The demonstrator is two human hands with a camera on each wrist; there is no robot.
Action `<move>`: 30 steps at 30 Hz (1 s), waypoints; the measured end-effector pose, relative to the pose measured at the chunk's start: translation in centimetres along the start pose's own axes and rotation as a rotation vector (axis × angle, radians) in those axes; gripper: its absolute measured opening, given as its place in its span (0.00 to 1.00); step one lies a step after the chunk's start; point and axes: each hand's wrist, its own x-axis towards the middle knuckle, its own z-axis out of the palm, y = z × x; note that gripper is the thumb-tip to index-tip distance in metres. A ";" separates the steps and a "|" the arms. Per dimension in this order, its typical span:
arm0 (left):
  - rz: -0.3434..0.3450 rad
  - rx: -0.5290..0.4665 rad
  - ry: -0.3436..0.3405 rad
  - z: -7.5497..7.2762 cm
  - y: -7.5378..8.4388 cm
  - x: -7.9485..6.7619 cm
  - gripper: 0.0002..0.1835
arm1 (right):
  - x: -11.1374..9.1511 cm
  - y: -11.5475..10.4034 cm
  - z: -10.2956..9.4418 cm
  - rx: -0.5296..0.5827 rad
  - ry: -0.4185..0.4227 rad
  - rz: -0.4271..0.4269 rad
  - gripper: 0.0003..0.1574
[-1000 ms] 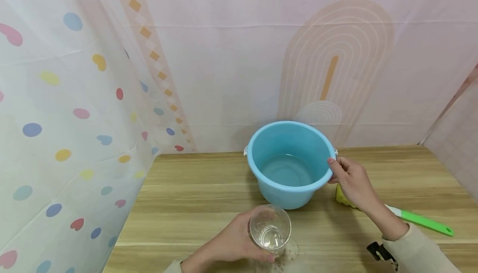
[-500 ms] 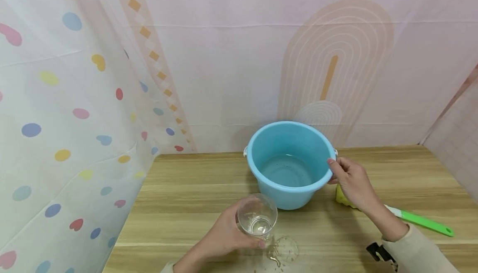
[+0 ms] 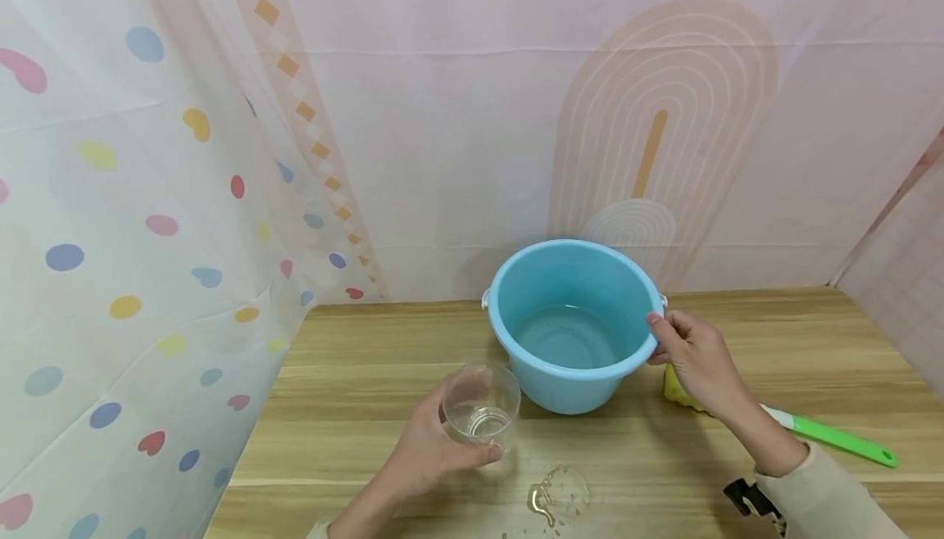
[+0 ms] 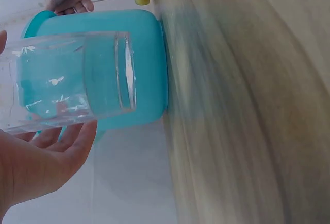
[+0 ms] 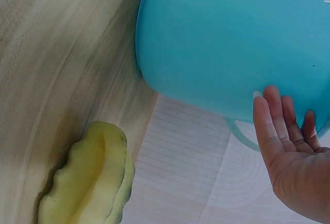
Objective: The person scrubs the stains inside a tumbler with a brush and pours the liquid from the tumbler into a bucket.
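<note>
My left hand (image 3: 424,453) grips a clear plastic cup (image 3: 483,400) around its side, held above the table in front of the bucket. In the left wrist view the cup (image 4: 72,74) is see-through, with a little clear liquid or thick base at its bottom. A light blue bucket (image 3: 566,387) stands on the table with shallow water (image 3: 568,338) inside. My right hand (image 3: 696,355) pinches the bucket's right rim, thumb over the edge. In the right wrist view its fingers (image 5: 276,116) lie against the bucket's outer wall.
A brush with a yellow sponge head (image 5: 87,177) and green handle (image 3: 844,439) lies on the wooden table (image 3: 354,400), partly behind my right forearm. A small water puddle (image 3: 556,494) and drops wet the table's front. Patterned curtains (image 3: 442,154) hang behind and left.
My left hand has carried the cup left and slightly away from me, uncovering the puddle. The right hand stays on the bucket rim, and the bucket has not moved.
</note>
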 end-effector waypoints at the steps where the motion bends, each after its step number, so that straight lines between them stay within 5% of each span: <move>1: 0.004 0.001 0.015 0.0 0.1 0.0 0.47 | 0.0 0.0 0.0 0.000 0.000 0.000 0.26; 17: 0.026 -0.024 0.270 -0.4 0.7 1.0 0.42 | 0.0 0.2 0.2 -0.004 0.006 -0.007 0.26; 30: -0.033 -0.035 0.364 -0.9 1.3 2.3 0.46 | -0.1 0.1 0.1 -0.003 0.014 0.003 0.27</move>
